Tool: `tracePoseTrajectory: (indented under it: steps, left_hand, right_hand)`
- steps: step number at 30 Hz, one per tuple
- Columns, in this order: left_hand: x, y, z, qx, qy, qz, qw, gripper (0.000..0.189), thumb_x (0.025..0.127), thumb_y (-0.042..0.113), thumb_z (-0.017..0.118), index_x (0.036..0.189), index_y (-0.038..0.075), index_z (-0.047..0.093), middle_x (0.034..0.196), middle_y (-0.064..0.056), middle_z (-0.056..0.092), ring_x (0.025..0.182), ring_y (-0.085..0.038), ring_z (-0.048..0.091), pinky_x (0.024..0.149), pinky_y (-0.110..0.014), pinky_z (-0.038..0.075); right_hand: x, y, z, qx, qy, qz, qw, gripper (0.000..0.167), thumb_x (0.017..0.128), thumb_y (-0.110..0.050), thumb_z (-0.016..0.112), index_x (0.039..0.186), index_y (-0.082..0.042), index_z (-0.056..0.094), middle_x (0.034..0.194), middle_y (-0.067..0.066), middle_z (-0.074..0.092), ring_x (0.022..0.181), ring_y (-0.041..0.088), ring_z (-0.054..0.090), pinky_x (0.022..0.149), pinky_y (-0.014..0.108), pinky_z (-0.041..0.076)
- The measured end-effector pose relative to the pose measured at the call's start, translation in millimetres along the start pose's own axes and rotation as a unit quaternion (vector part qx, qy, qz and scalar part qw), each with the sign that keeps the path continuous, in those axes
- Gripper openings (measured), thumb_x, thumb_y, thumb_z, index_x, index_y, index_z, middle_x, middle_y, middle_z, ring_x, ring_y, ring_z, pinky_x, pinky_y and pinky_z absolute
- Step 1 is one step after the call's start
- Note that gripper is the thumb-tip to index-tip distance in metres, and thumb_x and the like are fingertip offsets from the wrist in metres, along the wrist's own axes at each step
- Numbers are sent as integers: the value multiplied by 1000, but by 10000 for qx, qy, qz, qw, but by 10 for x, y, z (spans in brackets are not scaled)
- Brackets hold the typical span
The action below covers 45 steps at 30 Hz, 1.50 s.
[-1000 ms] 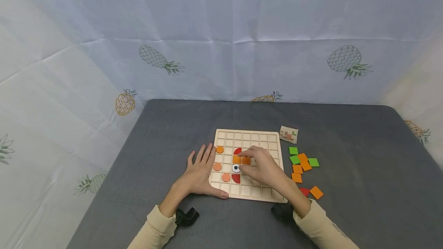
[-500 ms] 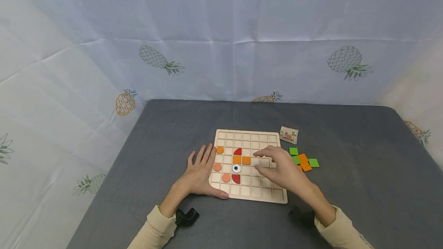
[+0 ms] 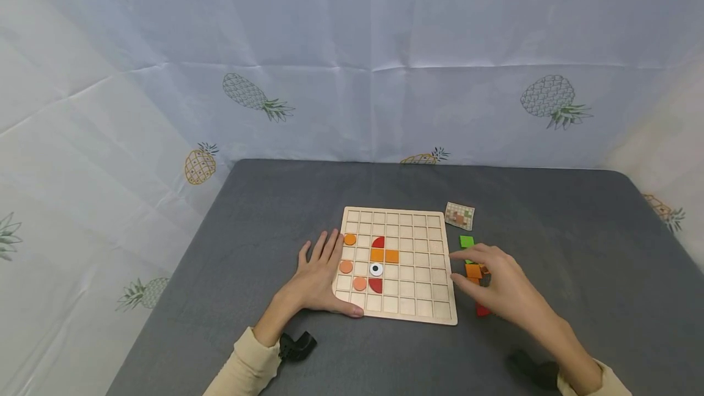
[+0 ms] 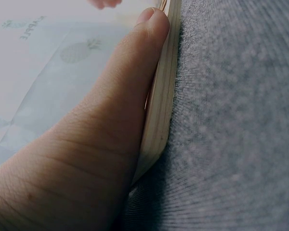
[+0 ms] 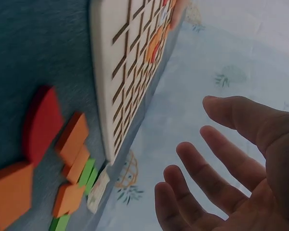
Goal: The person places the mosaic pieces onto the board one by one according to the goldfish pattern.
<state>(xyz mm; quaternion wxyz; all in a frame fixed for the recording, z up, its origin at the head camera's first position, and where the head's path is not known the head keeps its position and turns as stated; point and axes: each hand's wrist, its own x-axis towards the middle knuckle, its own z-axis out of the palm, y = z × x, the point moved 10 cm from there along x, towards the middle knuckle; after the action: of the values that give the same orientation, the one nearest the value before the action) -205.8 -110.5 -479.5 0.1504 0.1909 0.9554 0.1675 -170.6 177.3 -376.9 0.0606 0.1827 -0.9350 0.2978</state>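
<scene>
A square wooden grid board [image 3: 415, 274] lies on the grey table, with orange squares [image 3: 392, 256], red quarter-round pieces [image 3: 376, 286], a white eye disc [image 3: 376, 269] and several orange and salmon discs [image 3: 346, 267] in its cells. My left hand [image 3: 321, 277] rests with spread fingers on the board's left edge; in the left wrist view the thumb [image 4: 135, 62] lies along the near edge. Beyond the right edge, my right hand [image 3: 497, 286] hovers with fingers apart, holding nothing. Loose orange squares [image 5: 12, 195], green squares [image 5: 89, 171] and a red piece [image 5: 42, 125] lie close by it, partly hidden in the head view.
A small pattern card [image 3: 459, 216] lies at the board's far right corner. A white curtain [image 3: 352, 66] with pineapple prints hangs behind the table [image 3: 577, 231]. Black wrist devices, one near each cuff, show in the head view.
My right hand has moved from over the eye disc and orange squares rightward, off the board, to the loose pieces. The left hand has stayed on the board's edge.
</scene>
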Motion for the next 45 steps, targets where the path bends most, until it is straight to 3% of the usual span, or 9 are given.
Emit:
tracePoseTrajectory:
  steps: [8,15,19,22,26,28,38,45]
  left_hand:
    - [-2,0,0,-18,13,13,10000,155,68,77,87,175,3,2,184,-20,1,172,-45,3,130,-76,6]
    - [-2,-3,-10,-47,17,12,10000,155,69,77,88,175,3,1,185,-19,0,172,-45,2,130,-75,5]
    - [4,-9,-3,-38,18,3,10000,155,69,77,88,175,3,1,185,-19,0,172,-45,2,130,-76,6]
    - [9,-8,0,-30,1,4,10000,155,69,77,88,175,3,2,185,-19,0,172,-45,2,130,-76,6]
    - [8,-2,-3,-32,-7,26,10000,155,69,77,88,175,3,2,185,-19,0,172,-44,2,130,-76,6]
    - [2,-1,-8,-37,15,51,10000,155,69,76,88,175,3,2,184,-20,0,172,-45,2,130,-76,6]
    - [-1,8,-5,-36,19,108,9999,157,68,77,89,175,3,1,184,-20,-1,172,-45,1,130,-76,6]
    - [-7,7,-4,-53,20,111,9999,156,69,76,89,175,3,1,184,-20,-2,172,-45,1,130,-76,6]
  right_hand:
    - [-169,319,-12,-95,-113,166,9998,34,81,-18,96,113,-11,84,108,3,79,92,26,70,72,34,55]
    - [-164,488,115,-138,-588,413,9973,42,80,-19,98,118,-8,84,114,7,83,101,30,73,74,33,55]
    - [-167,597,192,-186,-442,216,9986,42,78,-18,98,116,-7,84,111,8,83,99,29,71,78,38,56]
    - [-170,656,255,-211,-466,144,9986,40,78,-16,97,115,-5,84,111,12,81,100,32,70,84,50,58]
    - [-165,654,303,-301,-869,426,9949,41,82,-19,95,118,-5,83,117,16,76,104,35,69,90,63,56]
    - [-165,625,303,-365,-952,501,9935,40,84,-21,95,118,-4,83,118,17,74,104,36,69,90,64,56]
    - [-168,578,320,-418,-1030,508,9925,36,85,-17,93,117,-5,83,113,11,74,95,22,68,80,45,58]
    - [-175,568,332,-420,-1072,410,9925,35,85,-16,93,118,-9,84,114,10,76,93,21,71,79,38,59]
